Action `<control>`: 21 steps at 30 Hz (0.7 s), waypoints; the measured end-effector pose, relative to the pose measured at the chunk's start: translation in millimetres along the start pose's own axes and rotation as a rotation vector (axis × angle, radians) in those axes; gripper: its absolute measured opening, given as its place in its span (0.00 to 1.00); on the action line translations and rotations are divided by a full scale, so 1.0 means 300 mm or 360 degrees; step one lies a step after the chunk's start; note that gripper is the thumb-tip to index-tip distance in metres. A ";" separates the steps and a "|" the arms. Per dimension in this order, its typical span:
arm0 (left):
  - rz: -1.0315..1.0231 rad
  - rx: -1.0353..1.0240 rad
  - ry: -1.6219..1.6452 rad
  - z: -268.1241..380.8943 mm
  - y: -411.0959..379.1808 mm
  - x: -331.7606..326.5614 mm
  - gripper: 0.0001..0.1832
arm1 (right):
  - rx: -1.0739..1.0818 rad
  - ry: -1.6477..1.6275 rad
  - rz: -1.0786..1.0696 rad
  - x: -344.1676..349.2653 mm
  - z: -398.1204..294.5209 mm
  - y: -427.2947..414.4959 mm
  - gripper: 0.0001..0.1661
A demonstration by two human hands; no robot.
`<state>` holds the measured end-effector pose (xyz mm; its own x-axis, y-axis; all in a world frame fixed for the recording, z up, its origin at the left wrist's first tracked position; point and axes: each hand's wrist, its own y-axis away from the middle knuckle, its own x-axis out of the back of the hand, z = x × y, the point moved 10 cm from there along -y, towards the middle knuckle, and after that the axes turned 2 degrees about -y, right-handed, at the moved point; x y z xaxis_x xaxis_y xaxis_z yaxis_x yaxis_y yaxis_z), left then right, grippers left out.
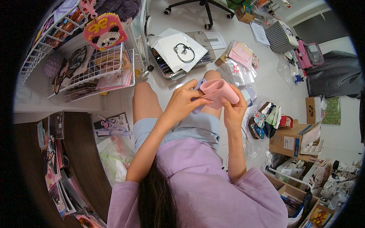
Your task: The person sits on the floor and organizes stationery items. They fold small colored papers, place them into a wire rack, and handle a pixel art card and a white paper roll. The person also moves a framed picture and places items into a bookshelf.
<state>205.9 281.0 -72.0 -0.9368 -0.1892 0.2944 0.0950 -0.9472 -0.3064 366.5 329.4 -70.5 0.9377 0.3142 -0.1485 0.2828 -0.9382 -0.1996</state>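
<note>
A soft pink sheet, perhaps felt or thick paper, is curled into a loose flattened roll above my lap. My left hand pinches its left edge between thumb and fingers. Around the right end of the roll, my right hand has its thumb in front and its fingers mostly hidden behind. A lavender piece of similar look shows behind the pink one, next to my left fingers. How the lavender piece is held is partly hidden.
White papers with a black cord lie on a clear plastic bin ahead. Pink packets and a bubble-wrap bag sit to its right. A wire rack stands left, a cardboard box right. Several items lie on the tiled floor.
</note>
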 end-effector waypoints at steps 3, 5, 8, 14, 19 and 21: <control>0.0015 0.0070 -0.0114 0.008 0.012 0.003 0.11 | -0.0021 0.0028 -0.0037 -0.020 -0.011 -0.007 0.26; 0.0044 0.0086 -0.0171 0.009 0.017 0.005 0.11 | -0.0025 0.0045 -0.0067 -0.030 -0.015 -0.008 0.28; 0.0110 0.0079 -0.0466 0.061 0.021 0.027 0.13 | -0.0054 0.0163 -0.0090 -0.006 0.026 0.005 0.30; 0.0158 0.0024 -0.0769 0.149 0.031 0.059 0.16 | -0.0060 0.0097 -0.0121 -0.019 0.027 0.010 0.31; 0.0178 -0.0107 -0.1050 0.240 0.015 0.071 0.15 | -0.0126 0.0069 -0.0212 -0.046 0.040 0.018 0.29; 0.0180 -0.0131 -0.1047 0.242 0.004 0.072 0.14 | -0.0150 0.0094 -0.0263 -0.054 0.045 0.024 0.27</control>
<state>210.0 257.1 -0.3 -0.5199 -0.4289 0.7388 0.1300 -0.8945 -0.4278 350.6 319.6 -82.7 0.8862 0.4589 -0.0636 0.4492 -0.8847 -0.1246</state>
